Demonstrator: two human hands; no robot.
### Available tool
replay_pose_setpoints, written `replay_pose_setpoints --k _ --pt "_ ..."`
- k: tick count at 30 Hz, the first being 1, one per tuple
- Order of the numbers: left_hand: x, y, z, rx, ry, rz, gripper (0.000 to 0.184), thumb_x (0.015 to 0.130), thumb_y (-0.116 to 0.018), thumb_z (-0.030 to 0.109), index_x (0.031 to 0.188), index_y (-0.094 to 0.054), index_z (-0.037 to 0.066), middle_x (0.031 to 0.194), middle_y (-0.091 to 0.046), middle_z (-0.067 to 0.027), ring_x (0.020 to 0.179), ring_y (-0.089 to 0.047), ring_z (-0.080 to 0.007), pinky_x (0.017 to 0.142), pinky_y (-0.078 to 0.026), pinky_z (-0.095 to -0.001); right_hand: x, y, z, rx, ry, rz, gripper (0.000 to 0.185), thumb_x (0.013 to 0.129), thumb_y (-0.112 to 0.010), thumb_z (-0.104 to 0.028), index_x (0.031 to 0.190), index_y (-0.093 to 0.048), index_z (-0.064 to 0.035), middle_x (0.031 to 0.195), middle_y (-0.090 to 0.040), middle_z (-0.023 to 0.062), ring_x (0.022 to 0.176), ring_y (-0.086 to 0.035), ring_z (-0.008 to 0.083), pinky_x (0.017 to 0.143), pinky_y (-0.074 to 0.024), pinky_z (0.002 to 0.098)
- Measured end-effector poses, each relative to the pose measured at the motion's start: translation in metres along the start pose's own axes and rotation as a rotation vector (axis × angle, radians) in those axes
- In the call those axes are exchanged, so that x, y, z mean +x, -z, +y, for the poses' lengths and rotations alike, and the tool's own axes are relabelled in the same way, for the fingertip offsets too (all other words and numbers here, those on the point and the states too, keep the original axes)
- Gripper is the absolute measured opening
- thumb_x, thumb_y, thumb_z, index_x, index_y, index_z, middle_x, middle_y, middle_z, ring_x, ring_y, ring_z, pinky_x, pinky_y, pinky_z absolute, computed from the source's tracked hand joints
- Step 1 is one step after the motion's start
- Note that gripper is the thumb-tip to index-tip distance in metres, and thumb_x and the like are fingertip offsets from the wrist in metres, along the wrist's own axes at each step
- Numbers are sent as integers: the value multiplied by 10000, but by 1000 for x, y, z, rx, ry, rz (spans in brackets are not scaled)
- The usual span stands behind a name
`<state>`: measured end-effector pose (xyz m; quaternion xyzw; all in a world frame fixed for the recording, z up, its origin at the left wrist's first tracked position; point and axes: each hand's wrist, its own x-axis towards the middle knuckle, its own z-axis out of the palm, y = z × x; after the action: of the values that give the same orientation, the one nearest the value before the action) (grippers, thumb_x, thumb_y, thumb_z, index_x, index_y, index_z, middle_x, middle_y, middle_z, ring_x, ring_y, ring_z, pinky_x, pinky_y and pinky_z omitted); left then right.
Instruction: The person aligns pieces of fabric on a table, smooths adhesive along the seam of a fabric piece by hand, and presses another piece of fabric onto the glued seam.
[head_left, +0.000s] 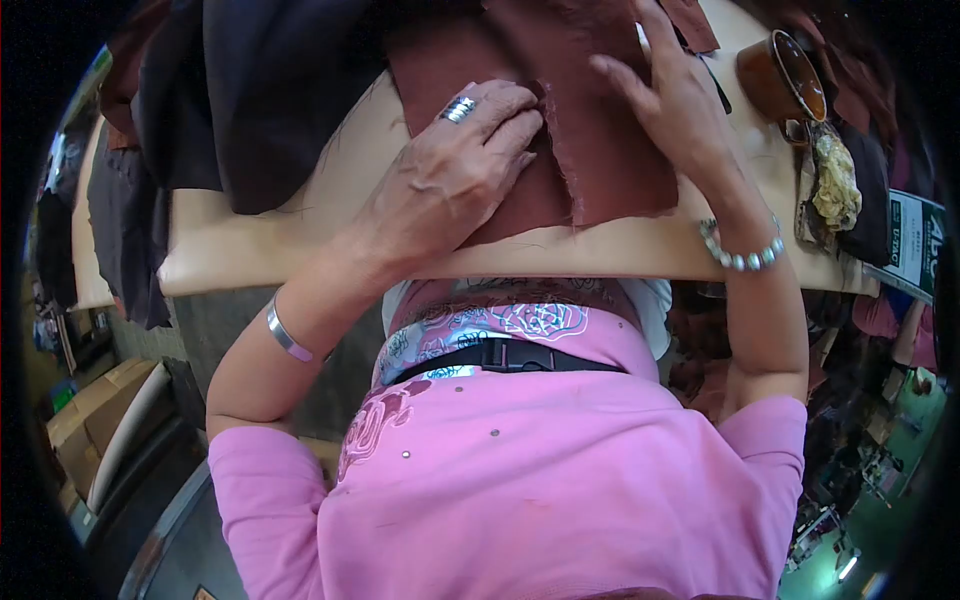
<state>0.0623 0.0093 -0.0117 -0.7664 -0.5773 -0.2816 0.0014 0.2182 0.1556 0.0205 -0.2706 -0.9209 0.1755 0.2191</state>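
Close to the near edge of the table point(240, 252), reddish-brown woven cloth point(625, 165) lies flat, crossed by a frayed edge point(557, 150); one piece or two, we can't tell. Our left hand point(455, 170) rests on it, fingers bunched together beside the fray; pinching or just pressing, we can't tell. Our right hand point(688, 108) has thumb apart from fingers over the cloth's right part, fingertips near the view's limit. Handling, we judge: light, limp, not slippery, frays easily; best pressed flat or pinched just inside the raw edge. Left hand back-up, forearm slanting in over the near edge; right forearm runs forward, fingers pointing to the far side. Outward, we log dark cloth point(265, 100) toward the left end, brown cup point(762, 75) and crumpled yellowish wad point(838, 185) toward the right.
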Motion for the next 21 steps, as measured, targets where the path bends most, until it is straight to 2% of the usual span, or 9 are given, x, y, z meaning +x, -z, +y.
replay_pose_setpoints --k 1,4,8,10,12,14,17,20,21 --pt "-3 1 -1 -20 -29 -27 280 823 -556 47 1101 -578 16 1179 -537 -134 1140 -514 -299 991 -413 -394 -9 8 -9 -57 -15 -82 719 829 -605 -73 1424 -200 -73 1369 -389 229 1245 -404 382 1035 -333 392" --pt "-7 3 -3 -64 -97 -88 298 790 -529 1 1080 -597 17 1162 -544 -125 1155 -512 -284 1031 -376 -435 -23 4 2 -27 71 -55 701 822 -604 -52 1418 -236 -74 1359 -403 209 1249 -412 343 1046 -328 363" --pt "-6 5 -2 -69 -113 -123 327 776 -508 -9 1089 -600 17 1163 -545 -116 1168 -509 -273 1056 -335 -467 -28 3 -8 60 28 53 658 822 -587 -11 1403 -290 -92 1333 -428 201 1221 -444 311 1018 -359 345" --pt "-6 6 -1 -67 -119 -134 345 776 -504 -8 1108 -594 20 1169 -543 -114 1170 -508 -273 1061 -325 -469 -39 -4 0 110 2 118 625 831 -598 -27 1390 -335 -122 1212 -550 122 799 -458 185 744 -403 290" --pt "-6 6 0 -66 -121 -142 366 774 -501 -9 1128 -589 24 1176 -539 -114 1172 -505 -273 1066 -316 -471 -47 -4 2 119 -27 110 607 823 -607 -14 1371 -374 -127 1187 -594 68 579 -438 116 608 -423 250" --pt "-7 6 -1 -48 -132 -152 386 772 -498 -10 1148 -580 23 1188 -533 -115 1177 -500 -271 1068 -311 -473 -54 5 -3 84 -57 37 603 798 -613 30 1349 -407 -106 1260 -560 40 561 -383 104 609 -419 223" --pt "-7 6 -2 -48 -137 -167 404 774 -494 -8 1171 -567 18 1203 -525 -118 1182 -494 -268 1070 -306 -474 -58 -3 3 180 -26 99 607 780 -622 51 1336 -418 -83 1296 -537 18 560 -283 103 601 -399 188" --pt "-8 7 -2 -49 -134 -164 411 778 -494 -1 1183 -556 10 1213 -521 -121 1186 -490 -267 1070 -305 -475 -61 -1 -3 148 -117 59 582 799 -613 37 1334 -417 -79 1317 -524 25 651 -485 101 706 -454 210" --pt "-8 6 -2 -49 -135 -161 412 779 -495 2 1186 -552 7 1215 -520 -122 1187 -489 -267 1069 -305 -475 -62 -3 -1 116 -61 85 574 805 -608 35 1333 -418 -81 1324 -518 28 759 -526 121 760 -455 228"
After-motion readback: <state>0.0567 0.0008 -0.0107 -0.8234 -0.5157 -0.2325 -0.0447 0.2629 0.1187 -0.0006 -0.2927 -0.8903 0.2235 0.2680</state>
